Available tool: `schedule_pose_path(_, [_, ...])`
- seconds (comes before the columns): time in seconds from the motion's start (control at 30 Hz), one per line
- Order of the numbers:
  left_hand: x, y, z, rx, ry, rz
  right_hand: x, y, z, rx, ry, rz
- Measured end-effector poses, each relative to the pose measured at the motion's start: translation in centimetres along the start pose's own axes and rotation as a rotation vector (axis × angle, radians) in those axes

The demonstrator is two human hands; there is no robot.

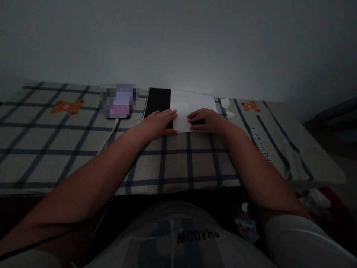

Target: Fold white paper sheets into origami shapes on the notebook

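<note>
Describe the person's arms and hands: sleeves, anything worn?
Both forearms are bare. The left hand and right hand wear no gloves; no ring or watch shows in the dim light. Short white sleeves cover the upper arms, matching the white shirt printed SHADOW.

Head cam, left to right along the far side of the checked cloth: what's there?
In order: orange bear print → phone → black sheet → white paper → paper scraps → second bear print. The left hand and right hand rest over the sheet and paper, so they are unplaced.
</note>
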State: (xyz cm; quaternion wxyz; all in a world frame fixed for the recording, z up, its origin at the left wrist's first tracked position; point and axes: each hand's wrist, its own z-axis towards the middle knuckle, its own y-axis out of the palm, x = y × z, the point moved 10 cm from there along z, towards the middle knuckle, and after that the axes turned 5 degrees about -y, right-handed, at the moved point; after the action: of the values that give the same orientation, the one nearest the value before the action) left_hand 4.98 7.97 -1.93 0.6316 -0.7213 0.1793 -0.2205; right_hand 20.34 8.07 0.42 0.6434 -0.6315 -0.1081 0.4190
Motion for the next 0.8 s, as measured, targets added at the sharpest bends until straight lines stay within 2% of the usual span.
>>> schedule_pose_path(0.17, [-0.4, 0.4, -0.1, -0.041, 0.022, -0.006, 0.1, 0.0, -0.3, -0.013, 0.023, -0.025])
schedule_pose_path(0.3, [-0.3, 0.3, -0.5, -0.025, 0.066, -0.017, -0.1, 0.2, -0.5, -0.021, 0.014, -0.047])
schedule_pose_path(0.43, [-0.3, -0.8, -0.6, 0.068, 0.089, -0.092, -0.5, 0.4, -0.8, -0.015, -0.005, -0.068])
schedule_pose_path(0.57, [0.4, -2.0, -0.8, 0.187, 0.219, -0.177, -0.7, 0.3, -0.9, 0.001, -0.01, -0.071])
schedule_pose_path(0.7, [1.1, -2.7, -1.1, 0.241, 0.333, -0.218, -1.4, 0.0, -0.9, 0.027, -0.044, -0.052])
schedule_pose_path(0.8, [1.1, -3.4, -1.4, 0.294, 0.34, -0.233, -2.1, -0.3, -0.8, 0.059, -0.077, -0.036])
